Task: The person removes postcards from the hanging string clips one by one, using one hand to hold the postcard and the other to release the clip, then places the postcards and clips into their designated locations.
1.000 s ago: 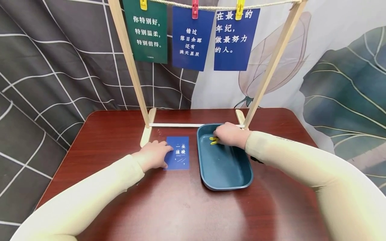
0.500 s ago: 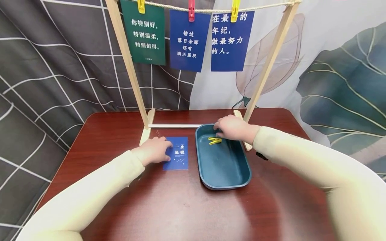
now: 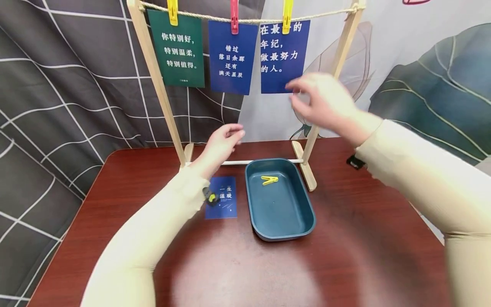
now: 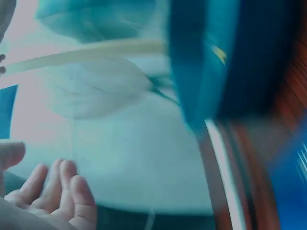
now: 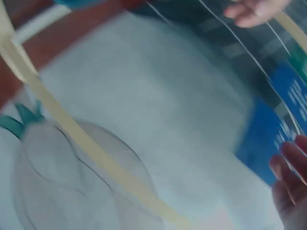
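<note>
My right hand is up near the lower right corner of a hanging blue card. Its fingers are loosely bent, and I see nothing in them. In the right wrist view the fingertips overlap that card; whether they touch cannot be told. My left hand hovers over the back of the table, relaxed fingers holding nothing. Below its wrist lies another blue card on the table. A yellow clothespin rests inside the dark blue basin.
A wooden frame carries a rope. Yellow clothespins and a red clothespin hold a green card and two blue cards on it. Patterned cloth hangs behind the brown table.
Both hands have risen: the right from over the basin toward the hanging card, the left off the card on the table. The clothespin stays in the basin. The head view has tilted upward.
</note>
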A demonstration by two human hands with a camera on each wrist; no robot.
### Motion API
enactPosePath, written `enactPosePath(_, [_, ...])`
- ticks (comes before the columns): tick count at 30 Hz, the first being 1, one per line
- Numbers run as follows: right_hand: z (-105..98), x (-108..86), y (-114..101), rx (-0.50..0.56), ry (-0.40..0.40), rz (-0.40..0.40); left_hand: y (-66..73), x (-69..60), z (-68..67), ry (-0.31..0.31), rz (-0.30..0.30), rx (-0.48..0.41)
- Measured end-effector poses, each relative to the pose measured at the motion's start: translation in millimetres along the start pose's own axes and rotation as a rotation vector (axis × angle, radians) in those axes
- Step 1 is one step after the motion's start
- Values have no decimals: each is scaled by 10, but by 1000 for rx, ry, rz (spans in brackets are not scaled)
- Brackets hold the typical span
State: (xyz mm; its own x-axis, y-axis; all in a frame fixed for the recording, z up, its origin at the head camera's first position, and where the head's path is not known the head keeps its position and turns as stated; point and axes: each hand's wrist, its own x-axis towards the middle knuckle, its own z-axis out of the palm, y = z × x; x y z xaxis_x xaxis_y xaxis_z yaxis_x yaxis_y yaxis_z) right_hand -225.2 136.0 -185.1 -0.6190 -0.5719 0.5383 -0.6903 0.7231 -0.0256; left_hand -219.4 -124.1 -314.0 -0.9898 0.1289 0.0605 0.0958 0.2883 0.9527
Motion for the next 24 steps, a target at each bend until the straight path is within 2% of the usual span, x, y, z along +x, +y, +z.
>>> enactPosePath(3, [-255, 180, 4, 17, 204, 77, 210, 128, 170, 47, -34, -304])
enactPosePath(5, [-368, 304, 7, 24, 328, 136, 337, 205, 277, 71, -43, -446])
enactPosePath(6, [-408, 367, 10, 23, 377, 162, 398, 243, 331, 80, -51, -521])
enactPosePath(8, [-461, 491, 7, 23, 422, 233, 497, 312, 427, 91, -62, -640])
enactPosePath(10, [-477, 617, -12, 14, 393, 315, 561, 375, 507, 88, -75, -734])
enactPosePath(13, [-456, 797, -48, -9, 272, 402, 609, 447, 600, 92, -98, -833])
enactPosePath(16, [-409, 952, -75, -9, 165, 452, 611, 494, 661, 104, -110, -915])
enactPosePath(19, [-381, 1055, -81, 42, 106, 503, 592, 522, 698, 122, -113, -968])
enactPosePath(24, [-381, 1157, -75, 246, 68, 603, 573, 541, 725, 157, -98, -1016])
